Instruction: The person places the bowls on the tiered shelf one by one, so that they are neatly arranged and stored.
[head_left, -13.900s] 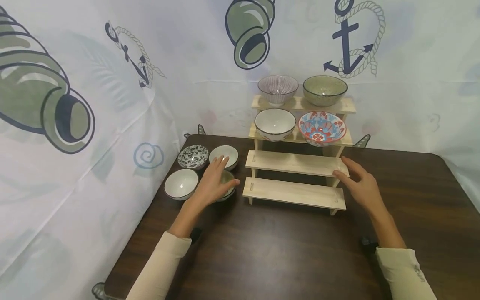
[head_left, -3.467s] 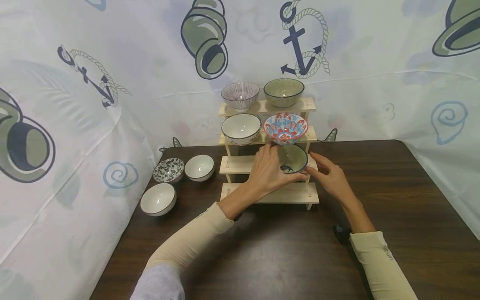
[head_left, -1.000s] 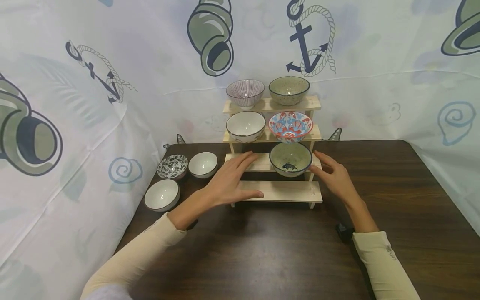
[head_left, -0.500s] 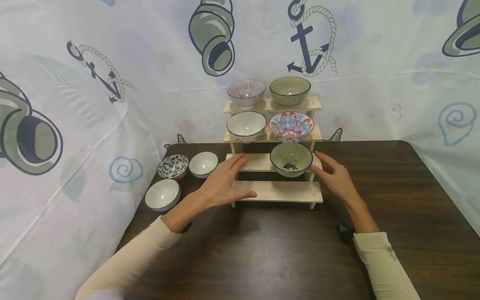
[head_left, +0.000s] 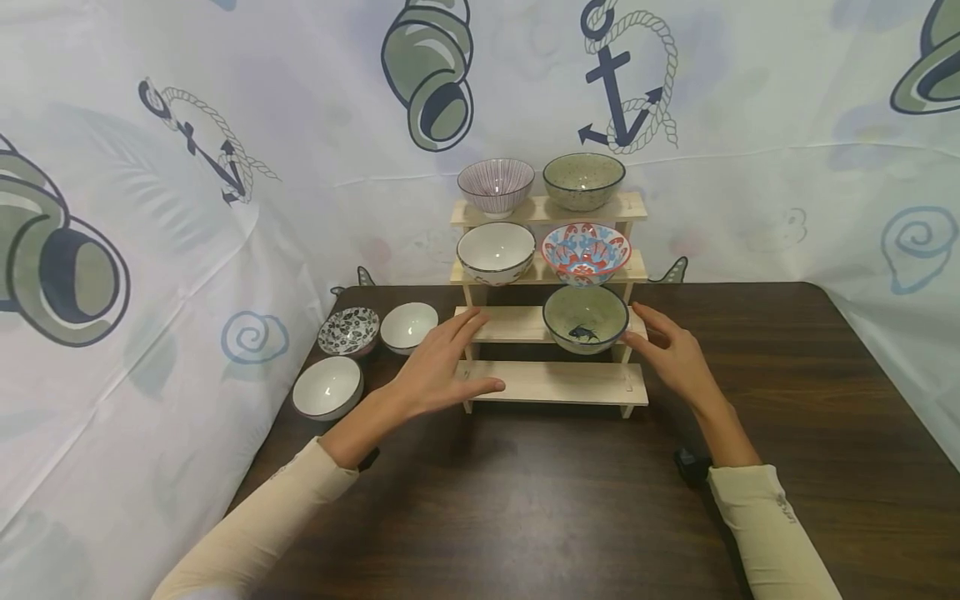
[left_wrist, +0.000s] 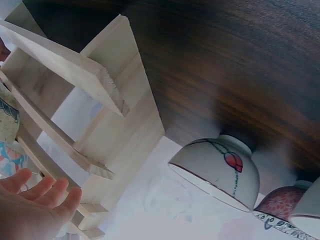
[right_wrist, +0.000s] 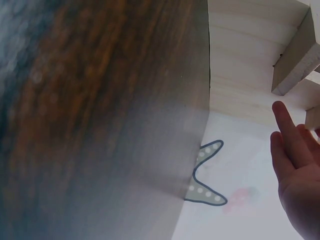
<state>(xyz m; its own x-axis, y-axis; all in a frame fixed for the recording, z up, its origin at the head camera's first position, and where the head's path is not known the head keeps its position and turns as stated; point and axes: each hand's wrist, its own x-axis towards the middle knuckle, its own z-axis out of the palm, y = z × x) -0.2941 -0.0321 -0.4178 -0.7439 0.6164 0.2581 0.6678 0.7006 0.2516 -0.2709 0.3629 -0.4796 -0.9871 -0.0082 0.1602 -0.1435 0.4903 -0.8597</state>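
Note:
A green-grey bowl with a dark fish motif (head_left: pixel 585 320) sits at the right end of the second shelf from the bottom of a wooden tiered rack (head_left: pixel 555 382). My right hand (head_left: pixel 671 354) is at that shelf's right end, its thumb by the bowl's rim; whether it touches cannot be told. In the right wrist view the fingers (right_wrist: pixel 290 142) are extended beside the rack's side panel. My left hand (head_left: pixel 433 371) is spread at the rack's left side, holding nothing. Behind it stands a small white bowl (head_left: pixel 409 326), whose outside shows a red flower in the left wrist view.
Higher shelves carry a striped bowl (head_left: pixel 497 187), a speckled green bowl (head_left: pixel 584 181), a white bowl (head_left: pixel 496 252) and a red-blue patterned bowl (head_left: pixel 586 252). Left on the dark table (head_left: pixel 570 492) stand a black-and-white floral bowl (head_left: pixel 348 331) and another white bowl (head_left: pixel 327 387). Printed cloth hangs behind.
The green-grey bowl went from the table group onto the shelf, held by the left hand. That hand then let go and drew back leftward; the right hand stays at the rack's right side.

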